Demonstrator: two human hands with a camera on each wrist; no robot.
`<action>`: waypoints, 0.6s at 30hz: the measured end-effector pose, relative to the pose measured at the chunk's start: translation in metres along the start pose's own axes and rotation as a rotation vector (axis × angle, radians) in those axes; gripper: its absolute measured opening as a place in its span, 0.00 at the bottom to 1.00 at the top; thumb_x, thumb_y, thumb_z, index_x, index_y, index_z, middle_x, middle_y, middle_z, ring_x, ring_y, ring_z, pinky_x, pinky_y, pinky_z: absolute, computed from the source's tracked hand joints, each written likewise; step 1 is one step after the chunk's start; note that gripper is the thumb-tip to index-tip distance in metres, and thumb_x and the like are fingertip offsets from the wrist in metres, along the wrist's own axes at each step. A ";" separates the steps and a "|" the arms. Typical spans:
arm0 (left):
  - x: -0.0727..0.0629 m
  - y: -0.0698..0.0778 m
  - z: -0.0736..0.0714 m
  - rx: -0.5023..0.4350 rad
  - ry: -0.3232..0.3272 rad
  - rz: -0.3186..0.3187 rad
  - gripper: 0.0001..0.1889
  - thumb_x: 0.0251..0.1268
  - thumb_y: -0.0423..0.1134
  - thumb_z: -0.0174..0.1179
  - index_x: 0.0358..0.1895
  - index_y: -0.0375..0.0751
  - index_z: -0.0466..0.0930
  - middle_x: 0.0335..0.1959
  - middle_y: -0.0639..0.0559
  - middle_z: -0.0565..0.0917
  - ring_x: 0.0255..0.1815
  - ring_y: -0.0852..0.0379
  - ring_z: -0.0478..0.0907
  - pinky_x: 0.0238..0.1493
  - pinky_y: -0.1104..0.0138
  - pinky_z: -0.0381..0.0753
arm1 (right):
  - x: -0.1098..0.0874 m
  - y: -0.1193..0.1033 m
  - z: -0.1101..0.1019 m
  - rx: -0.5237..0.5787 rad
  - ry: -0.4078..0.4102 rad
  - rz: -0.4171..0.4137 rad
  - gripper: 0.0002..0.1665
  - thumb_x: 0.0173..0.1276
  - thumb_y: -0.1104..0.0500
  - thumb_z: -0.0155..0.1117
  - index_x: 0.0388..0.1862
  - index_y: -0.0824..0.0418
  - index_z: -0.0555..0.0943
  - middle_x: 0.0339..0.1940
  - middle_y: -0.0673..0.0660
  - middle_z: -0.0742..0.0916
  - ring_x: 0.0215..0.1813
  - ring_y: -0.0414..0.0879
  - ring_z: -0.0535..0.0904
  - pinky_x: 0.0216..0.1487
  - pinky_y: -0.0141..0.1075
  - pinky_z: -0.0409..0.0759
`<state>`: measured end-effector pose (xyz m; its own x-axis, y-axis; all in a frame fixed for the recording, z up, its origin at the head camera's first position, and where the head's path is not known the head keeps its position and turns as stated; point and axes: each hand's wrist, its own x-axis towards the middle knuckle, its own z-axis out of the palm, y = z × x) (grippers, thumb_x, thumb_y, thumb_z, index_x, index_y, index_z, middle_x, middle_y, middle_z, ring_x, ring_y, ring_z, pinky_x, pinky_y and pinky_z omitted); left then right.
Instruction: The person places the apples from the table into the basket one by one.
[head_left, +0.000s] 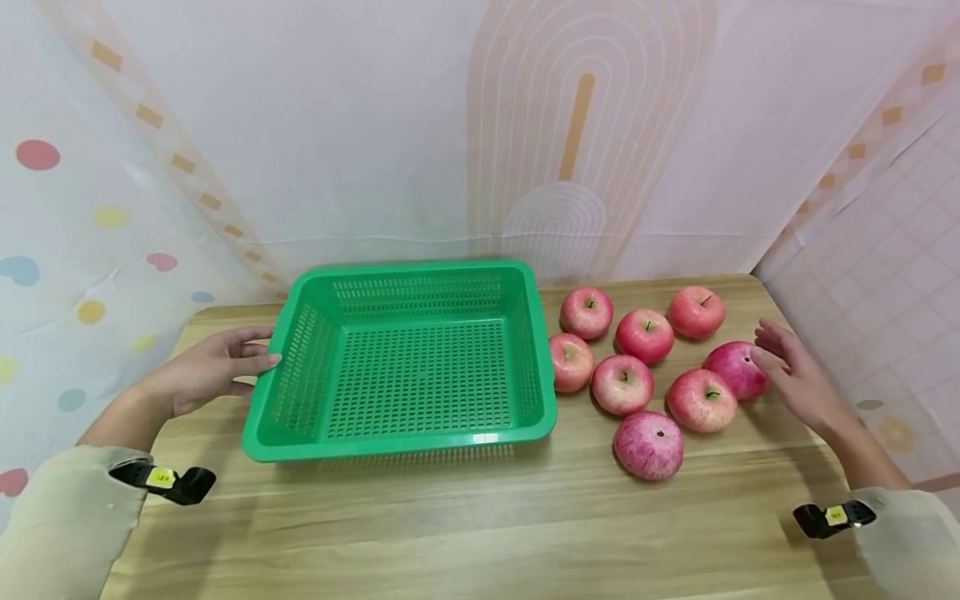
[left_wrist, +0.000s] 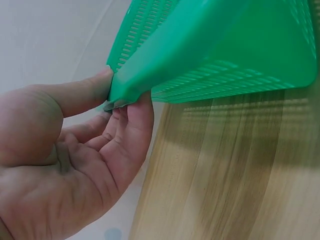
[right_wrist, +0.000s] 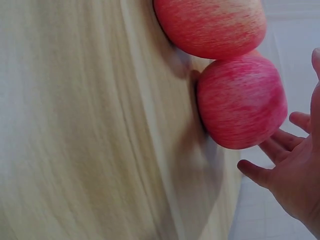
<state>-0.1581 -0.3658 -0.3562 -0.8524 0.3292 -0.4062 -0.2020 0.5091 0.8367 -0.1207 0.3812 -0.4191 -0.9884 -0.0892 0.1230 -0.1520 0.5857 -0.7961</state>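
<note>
Gripping a green basket (head_left: 405,446) to its right, the left hand (head_left: 213,367) is showing in the head view; the empty right hand (head_left: 798,382) is facing an apple (head_left: 726,369) on its left. Left wrist view: thumb and fingers (left_wrist: 139,127) are pinching the rim (left_wrist: 155,65). Right wrist view: fingers are lying loosely spread, contact unclear.

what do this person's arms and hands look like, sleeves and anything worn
The left sleeve and right sleeve are pale cream. By the left cuff sits a small black device with a yellow label; a similar black unit with a yellow tag sits by the right. The labels' print is too small to read. Left hand and right hand wear no gloves.
</note>
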 end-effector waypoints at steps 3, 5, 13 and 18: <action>0.001 -0.001 -0.001 -0.013 -0.011 -0.006 0.37 0.83 0.39 0.50 0.80 0.27 0.40 0.61 0.42 0.76 0.49 0.62 0.83 0.52 0.59 0.85 | 0.001 0.002 0.003 0.003 0.001 -0.001 0.35 0.84 0.58 0.48 0.78 0.77 0.52 0.69 0.85 0.65 0.60 0.19 0.61 0.52 0.10 0.61; 0.000 -0.002 -0.002 -0.013 -0.013 -0.011 0.36 0.83 0.39 0.50 0.80 0.27 0.40 0.59 0.44 0.76 0.49 0.62 0.83 0.51 0.60 0.85 | 0.001 0.004 0.006 0.004 0.001 -0.008 0.35 0.83 0.59 0.50 0.78 0.77 0.52 0.69 0.84 0.65 0.59 0.18 0.61 0.53 0.10 0.61; -0.001 -0.003 -0.001 0.011 -0.010 -0.025 0.37 0.84 0.41 0.49 0.80 0.26 0.39 0.65 0.34 0.71 0.49 0.63 0.82 0.51 0.60 0.85 | 0.004 0.005 0.017 0.000 0.033 0.004 0.35 0.80 0.60 0.55 0.77 0.76 0.56 0.68 0.81 0.68 0.55 0.17 0.62 0.51 0.11 0.62; 0.000 -0.002 0.000 0.013 -0.009 -0.022 0.36 0.84 0.41 0.49 0.79 0.26 0.40 0.64 0.34 0.72 0.49 0.63 0.83 0.51 0.60 0.85 | 0.006 0.006 0.020 -0.056 0.068 0.049 0.38 0.78 0.56 0.61 0.77 0.72 0.59 0.69 0.78 0.71 0.53 0.18 0.62 0.50 0.11 0.61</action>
<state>-0.1581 -0.3667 -0.3576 -0.8437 0.3247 -0.4274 -0.2141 0.5265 0.8228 -0.1279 0.3677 -0.4352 -0.9919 -0.0059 0.1266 -0.1017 0.6323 -0.7680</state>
